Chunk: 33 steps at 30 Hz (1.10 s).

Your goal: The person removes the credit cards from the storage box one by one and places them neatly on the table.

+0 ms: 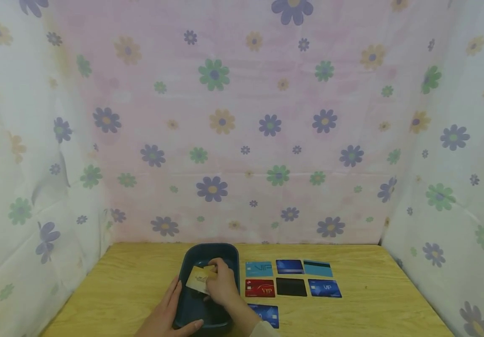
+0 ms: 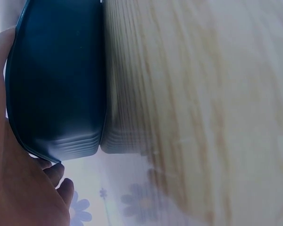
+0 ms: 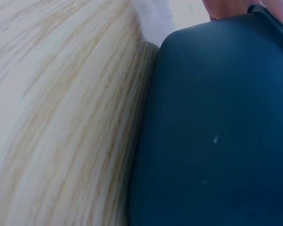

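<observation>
A dark blue-green plastic tray (image 1: 208,314) stands lengthwise on the table, left of the middle. My left hand (image 1: 163,306) holds its left side, fingers along the outer wall and thumb over the near end. The left wrist view shows that hand (image 2: 23,174) against the tray wall (image 2: 61,84). Inside the tray, my right hand (image 1: 223,284) pinches a cream-gold card (image 1: 197,280), which is tilted; the fingertips are partly hidden. In the right wrist view, the tray's outer wall (image 3: 217,122) covers most of the picture, and only a little of a hand shows above it.
Right of the tray lie several cards in rows: a light blue VIP card (image 1: 259,268), a dark blue card (image 1: 290,267), a striped card (image 1: 318,268), a red VIP card (image 1: 260,288), a black card (image 1: 291,287) and blue VIP card (image 1: 325,288). Another blue card (image 1: 270,314) is partly behind my right forearm.
</observation>
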Tool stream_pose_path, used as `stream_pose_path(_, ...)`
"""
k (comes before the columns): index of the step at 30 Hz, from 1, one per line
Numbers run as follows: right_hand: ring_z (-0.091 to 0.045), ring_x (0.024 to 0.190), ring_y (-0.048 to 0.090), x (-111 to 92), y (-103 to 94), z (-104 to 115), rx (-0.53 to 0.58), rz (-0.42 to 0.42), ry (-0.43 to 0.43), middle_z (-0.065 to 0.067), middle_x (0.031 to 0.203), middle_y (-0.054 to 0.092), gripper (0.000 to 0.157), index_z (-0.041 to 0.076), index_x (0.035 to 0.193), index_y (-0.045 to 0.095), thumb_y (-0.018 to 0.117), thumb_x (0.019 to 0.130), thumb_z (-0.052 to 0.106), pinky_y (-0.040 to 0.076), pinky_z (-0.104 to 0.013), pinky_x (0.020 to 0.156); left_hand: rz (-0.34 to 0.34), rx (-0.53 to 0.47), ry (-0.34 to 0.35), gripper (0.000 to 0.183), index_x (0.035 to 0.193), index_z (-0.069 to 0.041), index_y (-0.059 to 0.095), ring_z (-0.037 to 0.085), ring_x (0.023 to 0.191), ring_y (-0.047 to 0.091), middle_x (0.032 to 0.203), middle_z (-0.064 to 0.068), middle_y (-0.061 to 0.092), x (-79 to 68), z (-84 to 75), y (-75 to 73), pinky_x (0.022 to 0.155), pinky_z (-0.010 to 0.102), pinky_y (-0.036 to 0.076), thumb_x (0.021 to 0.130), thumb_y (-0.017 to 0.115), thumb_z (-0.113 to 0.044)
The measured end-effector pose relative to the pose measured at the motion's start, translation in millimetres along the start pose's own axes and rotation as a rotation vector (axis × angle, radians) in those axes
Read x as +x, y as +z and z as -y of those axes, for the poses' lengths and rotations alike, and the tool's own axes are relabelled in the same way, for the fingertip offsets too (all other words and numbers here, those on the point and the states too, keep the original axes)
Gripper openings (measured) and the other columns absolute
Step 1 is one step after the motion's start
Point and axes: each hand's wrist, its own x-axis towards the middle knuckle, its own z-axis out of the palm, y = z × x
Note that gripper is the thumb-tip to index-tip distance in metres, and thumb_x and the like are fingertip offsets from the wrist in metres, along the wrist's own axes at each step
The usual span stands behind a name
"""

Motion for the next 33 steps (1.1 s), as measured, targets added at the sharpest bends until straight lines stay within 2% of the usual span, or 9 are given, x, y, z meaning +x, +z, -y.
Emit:
stream_pose_path(6, -0.019, 0.067, 0.062, -1.4, -2.0, 0.6, 0.025, 0.031, 0.023, -0.013, 0.107, 0.058, 0.050, -0.002, 0.124, 0.058, 0.063, 0.076, -0.014, 0.056, -0.035, 0.042, 0.006, -0.013, -0.026, 0.112, 0.158, 0.009, 0.022, 0.055, 0.140, 0.038, 0.168, 0.027, 0.012, 2.2, 3.9, 3.1, 0.100, 0.067, 0.046, 0.086, 0.074, -0.060)
stream_pose_path(12, -0.020, 0.056, 0.062, -0.2, -1.0, -0.7, 0.091, 0.025, 0.031, -0.008, 0.091, 0.057, 0.048, -0.002, 0.121, 0.059, 0.063, 0.075, -0.015, 0.057, -0.036, 0.044, 0.002, -0.010, -0.032, 0.114, 0.158, 0.010, 0.023, 0.056, 0.139, 0.039, 0.167, 0.029, 0.014, 2.5, 5.6, 5.3, 0.099, 0.068, 0.047, 0.084, 0.075, -0.061)
stream_pose_path(16, -0.018, 0.055, 0.062, 0.9, -0.4, 1.5, 0.127, 0.001, 0.005, -0.008, 0.085, 0.063, 0.042, -0.002, 0.116, 0.060, 0.065, 0.077, -0.015, 0.057, -0.037, 0.044, -0.011, -0.007, -0.019, 0.114, 0.158, 0.009, 0.022, 0.056, 0.139, 0.039, 0.167, 0.028, 0.014, 3.2, 4.8, 4.2, 0.099, 0.068, 0.047, 0.085, 0.074, -0.061)
stream_pose_path(24, -0.012, 0.057, 0.055, -1.1, -0.1, 4.6, 0.101, -0.009, -0.007, -0.006, 0.092, 0.054, 0.032, -0.001, 0.110, 0.066, 0.064, 0.081, -0.013, 0.057, -0.035, 0.046, -0.018, 0.009, -0.015, 0.114, 0.158, 0.009, 0.022, 0.055, 0.138, 0.040, 0.167, 0.028, 0.013, 1.4, 6.2, 4.6, 0.098, 0.067, 0.047, 0.085, 0.073, -0.061)
stream_pose_path(30, -0.010, 0.054, 0.054, -2.3, -1.0, 7.3, 0.085, -0.024, -0.022, -0.007, 0.093, 0.060, 0.030, -0.002, 0.110, 0.066, 0.063, 0.082, -0.013, 0.052, -0.026, 0.044, -0.003, 0.013, -0.025, 0.114, 0.160, 0.007, 0.020, 0.055, 0.139, 0.039, 0.168, 0.027, 0.012, 1.3, 3.9, 3.1, 0.099, 0.067, 0.046, 0.086, 0.073, -0.061)
stream_pose_path(33, -0.011, 0.057, 0.055, -1.9, -1.7, 9.3, 0.088, -0.024, -0.027, -0.007, 0.092, 0.061, 0.030, -0.003, 0.111, 0.066, 0.062, 0.083, -0.013, 0.052, -0.026, 0.046, 0.001, 0.019, -0.025, 0.113, 0.160, 0.006, 0.019, 0.055, 0.140, 0.038, 0.168, 0.026, 0.012, 1.3, 2.4, 1.2, 0.100, 0.068, 0.046, 0.086, 0.072, -0.062)
